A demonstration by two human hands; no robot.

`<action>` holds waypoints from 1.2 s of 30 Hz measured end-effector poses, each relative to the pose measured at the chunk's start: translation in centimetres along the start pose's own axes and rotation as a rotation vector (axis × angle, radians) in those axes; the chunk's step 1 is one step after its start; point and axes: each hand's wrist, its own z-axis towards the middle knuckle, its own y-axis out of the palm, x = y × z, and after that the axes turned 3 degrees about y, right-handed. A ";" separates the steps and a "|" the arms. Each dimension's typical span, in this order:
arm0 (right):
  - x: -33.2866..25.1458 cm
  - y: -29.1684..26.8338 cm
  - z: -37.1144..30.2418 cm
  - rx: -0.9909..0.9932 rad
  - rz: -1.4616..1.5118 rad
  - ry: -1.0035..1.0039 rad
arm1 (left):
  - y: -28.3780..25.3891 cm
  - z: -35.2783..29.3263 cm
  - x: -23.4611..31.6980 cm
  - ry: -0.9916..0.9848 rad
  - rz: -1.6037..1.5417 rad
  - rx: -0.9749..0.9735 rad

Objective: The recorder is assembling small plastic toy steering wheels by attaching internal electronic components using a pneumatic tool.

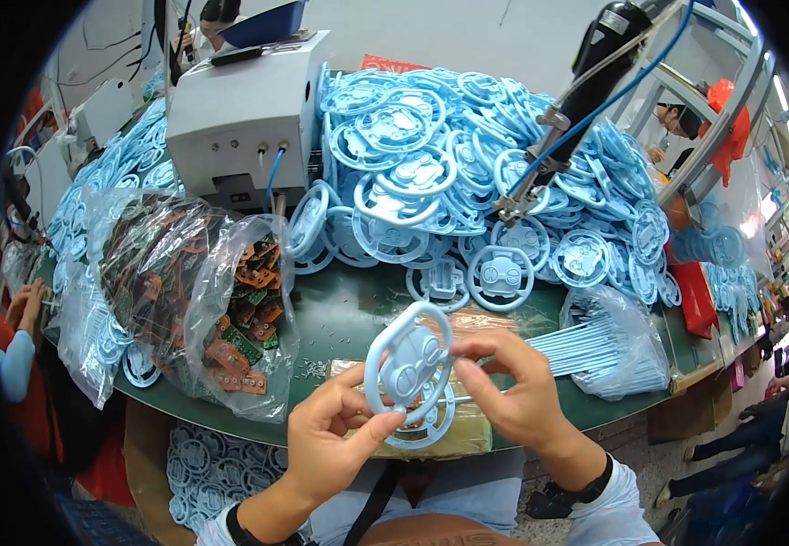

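Note:
My left hand [332,435] is closed on the lower left rim of a light blue plastic toy steering wheel [405,371], held up and tilted above the bench front. My right hand [514,387] is at the wheel's right rim, its thumb and fingers bent in a pinch. Whether they grip the rim or something small cannot be made out. Behind and below the raised wheel, a second light blue ring-shaped part [432,437] sits on a yellowish block [470,437], partly hidden by the first.
A large heap of blue wheels [394,136] fills the back. A black screwdriver tool [585,91] hangs over it. Left stand a grey machine [240,118] and a plastic bag of circuit boards [167,264]. Bagged blue rods [585,346] lie right, small screws [311,368] on the green bench [340,305].

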 end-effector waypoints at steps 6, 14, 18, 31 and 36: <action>7.1 -3.5 5.3 0.452 -0.361 0.167 | -0.6 -1.2 -0.4 -0.075 -0.063 0.101; 10.2 -4.3 9.2 0.488 -0.438 0.226 | -2.2 -2.3 -0.6 -0.102 -0.051 0.220; 10.0 -4.8 8.0 0.263 0.173 0.295 | -3.8 -2.5 0.4 -0.068 -0.011 0.289; 0.6 0.8 2.4 -0.251 0.054 0.071 | -6.7 -4.6 0.5 -0.049 -0.002 0.481; -1.0 3.4 0.5 -0.180 -0.301 -0.299 | -1.2 -3.2 -0.2 -0.027 0.059 0.076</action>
